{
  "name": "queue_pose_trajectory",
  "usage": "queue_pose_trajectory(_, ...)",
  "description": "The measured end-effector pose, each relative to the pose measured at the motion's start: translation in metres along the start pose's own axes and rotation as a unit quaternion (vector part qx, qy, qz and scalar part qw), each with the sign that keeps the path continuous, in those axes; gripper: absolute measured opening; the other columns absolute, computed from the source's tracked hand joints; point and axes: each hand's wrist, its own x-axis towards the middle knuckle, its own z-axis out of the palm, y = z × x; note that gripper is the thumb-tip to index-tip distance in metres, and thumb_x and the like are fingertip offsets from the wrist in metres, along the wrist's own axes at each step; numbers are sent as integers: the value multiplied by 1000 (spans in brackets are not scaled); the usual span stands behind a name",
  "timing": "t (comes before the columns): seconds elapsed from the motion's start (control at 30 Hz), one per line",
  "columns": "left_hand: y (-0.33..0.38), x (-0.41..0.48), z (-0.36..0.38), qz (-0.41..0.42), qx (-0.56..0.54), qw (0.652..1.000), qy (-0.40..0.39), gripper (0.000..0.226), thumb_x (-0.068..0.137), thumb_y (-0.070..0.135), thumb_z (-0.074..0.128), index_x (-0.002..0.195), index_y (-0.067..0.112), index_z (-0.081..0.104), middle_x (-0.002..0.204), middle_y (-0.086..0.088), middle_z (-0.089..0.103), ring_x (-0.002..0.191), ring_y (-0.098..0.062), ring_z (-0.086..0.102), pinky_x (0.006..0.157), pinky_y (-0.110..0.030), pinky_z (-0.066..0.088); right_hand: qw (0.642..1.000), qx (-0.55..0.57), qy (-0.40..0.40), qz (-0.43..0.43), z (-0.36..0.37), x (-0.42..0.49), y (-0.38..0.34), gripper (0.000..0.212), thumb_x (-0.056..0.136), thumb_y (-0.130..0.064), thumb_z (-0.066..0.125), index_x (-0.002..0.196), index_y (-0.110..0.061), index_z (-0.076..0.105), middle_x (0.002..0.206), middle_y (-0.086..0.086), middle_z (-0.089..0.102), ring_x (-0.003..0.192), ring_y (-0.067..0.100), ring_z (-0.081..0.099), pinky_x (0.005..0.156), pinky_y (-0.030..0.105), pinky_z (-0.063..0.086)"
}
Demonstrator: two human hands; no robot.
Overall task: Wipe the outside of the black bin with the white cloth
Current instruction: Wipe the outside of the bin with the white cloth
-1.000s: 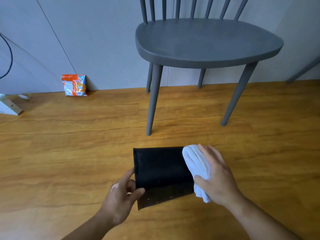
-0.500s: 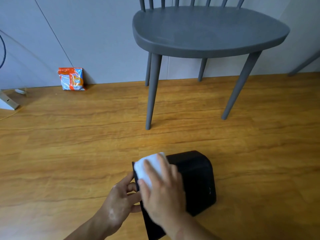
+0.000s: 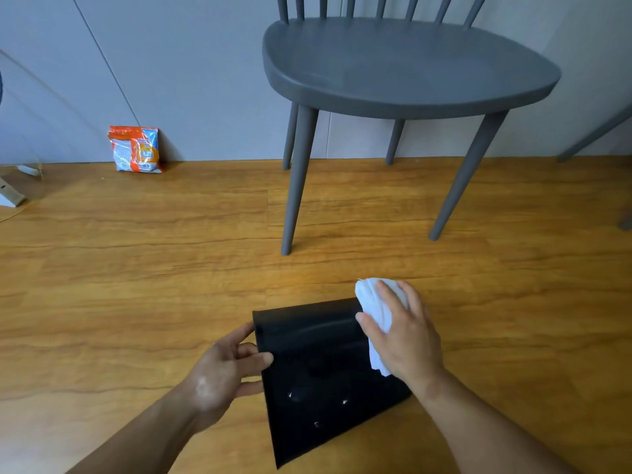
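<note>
Now that the right hand (image 3: 403,336), clasping the white cloth (image 3: 371,299), has swept from the left rim to the far right corner of the black bin (image 3: 314,354) lying on the floor (image 3: 136,285), that face looks wiped, while the left hand (image 3: 219,374) grips its left edge, open boards all round.

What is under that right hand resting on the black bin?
A bunched white cloth, which the right hand holds against the black bin's right end. The bin's surface beneath cloth and hand is covered, so it cannot be seen.
</note>
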Motion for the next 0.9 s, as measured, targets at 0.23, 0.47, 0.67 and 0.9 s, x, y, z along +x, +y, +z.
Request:
queue_pose_trajectory(0.23, -7, 20, -6, -2, -3, 996, 84, 60, 101, 6, 60, 154, 26, 42, 109, -21, 75, 104, -33, 73, 75, -42, 63, 988, 128, -73, 34, 8, 17, 13, 57, 84, -29, 72, 139, -33, 58, 136, -16, 43, 126, 8, 50, 95, 20, 35)
queue_pose_trajectory(0.47, -46, -22, -3, -48, 46, 995, 72, 70, 94, 0, 69, 151, 29, 42, 109, -7, 78, 95, -33, 77, 75, -53, 64, 981, 182, -10, 72, -13, -2, 30, 58, 86, -21, 71, 142, -28, 57, 135, -10, 51, 124, 7, 50, 105, 23, 35)
queue_pose_trajectory(0.67, -55, -32, 7, -45, 148, 987, 48, 78, 98, 1, 63, 156, 43, 31, 84, -11, 75, 73, -32, 76, 69, -55, 64, 996, -26, -54, 64, 19, -34, 8, 65, 90, -45, 56, 151, -46, 34, 152, -11, 32, 123, 23, 41, 97, 36, 47)
queue_pose_trajectory(0.9, -52, -29, 6, -51, 147, 987, 46, 81, 98, -1, 62, 159, 41, 27, 76, -6, 74, 70, -32, 74, 65, -55, 64, 991, -120, -38, -45, 60, -45, -68, 66, 82, -52, 46, 144, -32, 51, 150, 7, 45, 110, 33, 50, 86, 47, 49)
